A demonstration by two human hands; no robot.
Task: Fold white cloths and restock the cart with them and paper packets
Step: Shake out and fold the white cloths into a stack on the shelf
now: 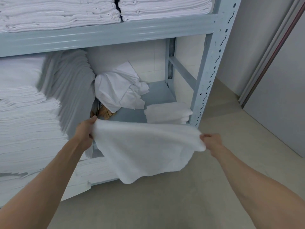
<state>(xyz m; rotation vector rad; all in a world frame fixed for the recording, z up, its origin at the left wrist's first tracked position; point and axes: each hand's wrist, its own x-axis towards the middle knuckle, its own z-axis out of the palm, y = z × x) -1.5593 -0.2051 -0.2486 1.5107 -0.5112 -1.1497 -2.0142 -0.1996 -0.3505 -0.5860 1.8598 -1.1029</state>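
A white terry cloth (145,149) hangs spread in the air in front of the shelf rack. My left hand (85,131) pinches its upper left corner. My right hand (212,140) pinches its upper right corner. The cloth's lower edge droops toward the floor. On the middle shelf behind it sits a small stack of folded white cloths (168,113), and a crumpled pile of white sheets (120,86) lies further back. Brown packets (105,112) peek out beneath that pile.
The grey metal rack (209,68) stands ahead, its right post near my right hand. Tall stacks of folded white linen (29,116) fill the left side and the top shelf (66,14). Beige floor (165,204) spreads below; grey wall panels (277,80) stand at right.
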